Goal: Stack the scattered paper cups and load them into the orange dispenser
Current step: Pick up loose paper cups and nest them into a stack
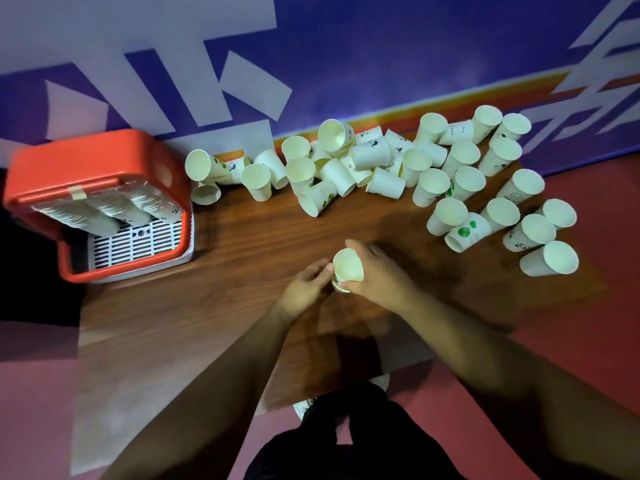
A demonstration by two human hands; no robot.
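Right hand (375, 271) gripped a short cup stack (347, 270) at frame center; left hand (308, 285) pinched its base. Loose cups (460, 188) filled upper right, dispenser (97, 202) upper left. Risk: crooked nesting could crush rims.

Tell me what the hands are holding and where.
A short stack of paper cups: right hand wraps its side; left hand fingertips touch near the rim.

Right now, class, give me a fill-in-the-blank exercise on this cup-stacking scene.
1. The dispenser is coloured ____.
2. The held cup is gripped by ____ hands.
3. The scattered cups lie on a ____ table.
4. From the person's view, the dispenser stands at the table's ____ end.

Missing words: orange; both; wooden; left
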